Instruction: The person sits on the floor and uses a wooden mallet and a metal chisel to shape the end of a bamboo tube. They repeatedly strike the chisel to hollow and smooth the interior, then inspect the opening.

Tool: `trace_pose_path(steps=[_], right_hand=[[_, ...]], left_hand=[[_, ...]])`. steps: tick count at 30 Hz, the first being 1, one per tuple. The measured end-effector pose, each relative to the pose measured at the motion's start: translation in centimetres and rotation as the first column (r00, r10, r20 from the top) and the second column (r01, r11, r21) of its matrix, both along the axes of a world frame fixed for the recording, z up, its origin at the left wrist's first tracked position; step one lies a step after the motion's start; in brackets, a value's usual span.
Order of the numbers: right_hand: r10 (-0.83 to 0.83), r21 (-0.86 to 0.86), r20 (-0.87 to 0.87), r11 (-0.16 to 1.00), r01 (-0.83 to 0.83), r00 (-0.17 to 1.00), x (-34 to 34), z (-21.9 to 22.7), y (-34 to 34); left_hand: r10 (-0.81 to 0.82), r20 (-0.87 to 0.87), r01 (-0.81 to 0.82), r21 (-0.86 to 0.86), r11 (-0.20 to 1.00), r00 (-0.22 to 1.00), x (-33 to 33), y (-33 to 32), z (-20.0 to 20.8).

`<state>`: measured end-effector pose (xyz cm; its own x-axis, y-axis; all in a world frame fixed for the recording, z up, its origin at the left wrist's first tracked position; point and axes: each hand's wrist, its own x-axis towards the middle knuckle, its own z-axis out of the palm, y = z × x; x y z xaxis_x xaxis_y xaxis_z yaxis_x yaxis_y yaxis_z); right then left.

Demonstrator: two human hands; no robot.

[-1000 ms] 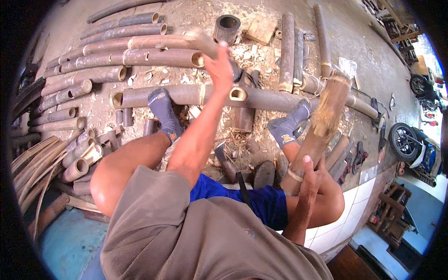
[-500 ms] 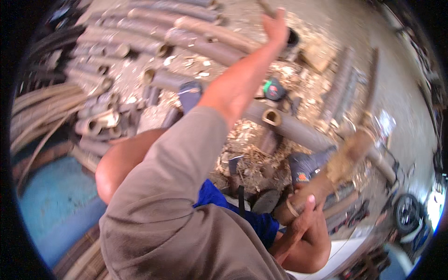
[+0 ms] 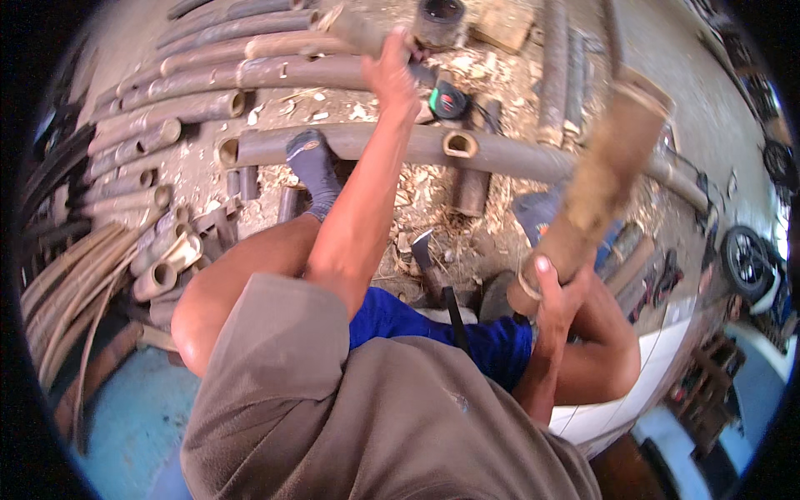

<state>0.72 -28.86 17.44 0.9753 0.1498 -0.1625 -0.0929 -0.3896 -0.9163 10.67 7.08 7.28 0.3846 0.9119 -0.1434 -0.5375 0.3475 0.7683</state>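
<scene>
My right hand (image 3: 557,296) is wrapped round the near end of a thick bamboo tube (image 3: 581,204), thumb along its side. The tube tilts up and away to the right, and a rough, fibrous band covers its middle. Stretched far forward, my left hand (image 3: 393,79) is closed on a short, pale bamboo piece (image 3: 354,32), which motion smears. Just right of that hand lies a black-and-green tape measure (image 3: 448,101). Below it, a long bamboo pole (image 3: 379,143) with a square hole in its top runs across in front of me.
Several bamboo poles (image 3: 200,77) lie at the far left, with short offcuts (image 3: 156,281) and bent strips (image 3: 62,283) nearer. A hatchet-like tool (image 3: 423,252) stands between my legs. Wood chips (image 3: 408,200) litter the floor. A dark cylinder (image 3: 439,23) and a wooden block (image 3: 503,23) are at the back.
My left hand has swung left and nearer with the bamboo piece, away from the dark cylinder. My right hand still grips the tube, now tilted more steeply in view. The whole view has shifted.
</scene>
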Motion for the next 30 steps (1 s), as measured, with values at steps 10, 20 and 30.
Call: trace_pose_path(steps=[10,20,30], right_hand=[[0.196,-0.028,-0.052,0.980,-0.197,0.979,-2.2,0.1,2.3],[0.403,-0.149,0.090,0.910,-0.388,0.911,-0.6,3.4,6.0],[0.940,-0.856,0.075,0.232,-0.462,0.333,6.7,10.6,17.5]], left_hand=[[-0.144,-0.083,0.131,-0.143,0.981,0.986,-8.5,-7.8,-3.0],[-0.206,-0.175,0.211,0.007,0.978,0.963,-9.5,-8.2,-5.6],[-0.068,-0.160,0.087,0.115,0.990,0.985,-10.1,-9.9,-4.4]])
